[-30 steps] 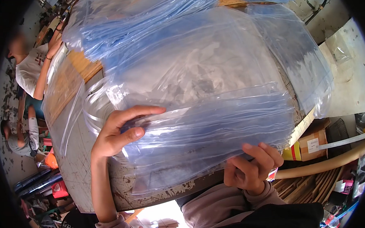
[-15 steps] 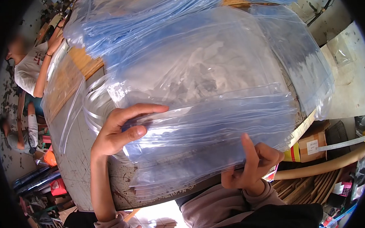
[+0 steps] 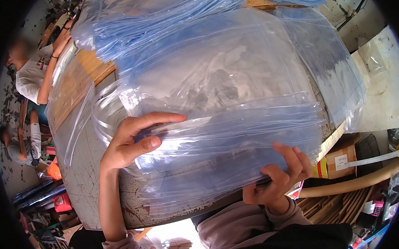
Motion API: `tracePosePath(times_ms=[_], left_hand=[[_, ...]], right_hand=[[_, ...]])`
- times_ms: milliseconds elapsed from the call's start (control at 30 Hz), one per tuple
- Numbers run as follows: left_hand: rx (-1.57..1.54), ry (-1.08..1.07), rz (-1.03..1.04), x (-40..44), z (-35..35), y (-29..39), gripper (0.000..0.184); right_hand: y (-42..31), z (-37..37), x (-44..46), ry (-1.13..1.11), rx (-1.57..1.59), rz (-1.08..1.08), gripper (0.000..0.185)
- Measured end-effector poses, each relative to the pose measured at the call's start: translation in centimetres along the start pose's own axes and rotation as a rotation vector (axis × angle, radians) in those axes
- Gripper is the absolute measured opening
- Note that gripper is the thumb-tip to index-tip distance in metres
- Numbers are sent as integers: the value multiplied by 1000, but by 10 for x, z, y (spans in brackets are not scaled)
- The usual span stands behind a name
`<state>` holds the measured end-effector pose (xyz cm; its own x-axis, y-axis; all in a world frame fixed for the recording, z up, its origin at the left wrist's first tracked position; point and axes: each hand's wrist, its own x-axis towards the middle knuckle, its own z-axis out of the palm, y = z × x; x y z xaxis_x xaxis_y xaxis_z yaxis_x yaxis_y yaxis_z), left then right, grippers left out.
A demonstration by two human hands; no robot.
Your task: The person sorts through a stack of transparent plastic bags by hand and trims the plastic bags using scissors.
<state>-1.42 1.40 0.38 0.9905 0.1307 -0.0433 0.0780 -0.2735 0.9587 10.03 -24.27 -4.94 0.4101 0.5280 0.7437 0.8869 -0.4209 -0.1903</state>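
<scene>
The left hand (image 3: pixel 128 143) lies spread over the left end of a layered plastic pile (image 3: pixel 235 123), thumb and forefinger apart on the film, its other fingers hidden. The right hand (image 3: pixel 280 179) is at the near edge towards the right, fingers bent; whether it pinches a layer there I cannot tell. The plastic pile sits directly before the person, over a scuffed grey surface (image 3: pixel 84 192), its near edge fanned into steps.

To handle these layers well, I would keep the left hand's pressure flat and even, and let the right fingertips part one edge at a time, since smooth film probably clings and slides in clumps (a light touch should beat a hard pull).

The film is clear with a blue-violet cast where it stacks, glossy, and ridged in long, nearly parallel lines. Behind it, a broad clear sheet (image 3: pixel 228 72) is crinkled and reflective; farther back, a bluish heap (image 3: pixel 160 35) shows dense, wavy edges. Thin, shiny strips (image 3: pixel 102 115) loop beside it on the left.
</scene>
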Motion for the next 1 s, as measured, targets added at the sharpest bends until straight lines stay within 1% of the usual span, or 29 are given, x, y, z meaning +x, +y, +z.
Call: tracePosePath(times_ms=[67,133,167,233,267,333,367,433,500,533,600,667,733,767,833,867,900,967,1000], left_hand=[[0,7,25,1,1,-2,48],[1,14,49,1,1,-3,48],[0,3,36,1,0,-2,48],[-1,-6,23,1,0,-1,49],[6,-2,46,1,1,-2,49],[12,3,70,2,1,-2,49],[3,0,59,2,1,-2,52],[-6,-2,48,2,0,-3,55],[50,-7,48,1,-1,-5,64],[50,-6,47,1,-1,-4,64],[62,1,19,1,-1,-2,70],[60,-1,11,2,-1,0,71],[52,-5,1,1,-1,1,72],[59,-16,2,1,-1,1,73],[65,-25,3,2,-2,0,74],[46,-27,18,2,-2,-1,75],[27,-29,33,2,-2,-2,77],[36,-25,20,2,-3,-3,77],[44,-24,6,2,-2,-3,77]], right_hand=[[2,3,-5,6,33,-10,31],[3,5,-8,66,91,18,22],[4,5,-8,66,92,17,22],[6,6,-6,68,76,-51,42],[5,5,-6,69,77,-52,42],[2,2,-4,6,-18,-37,64],[1,1,-2,7,-17,-37,64],[-3,-1,0,-68,-103,8,75],[-6,0,5,-79,-131,23,75],[-7,0,6,-90,-160,38,74],[-7,0,6,-90,-154,33,72],[-8,2,5,-91,-148,27,71],[-9,6,2,38,-75,95,61],[-7,7,-1,35,-75,94,61],[-1,7,-6,76,16,105,51],[-2,8,-4,74,18,104,51],[-2,10,-2,117,35,109,44],[-5,8,3,160,52,114,39],[-7,5,7,79,-26,94,36]])
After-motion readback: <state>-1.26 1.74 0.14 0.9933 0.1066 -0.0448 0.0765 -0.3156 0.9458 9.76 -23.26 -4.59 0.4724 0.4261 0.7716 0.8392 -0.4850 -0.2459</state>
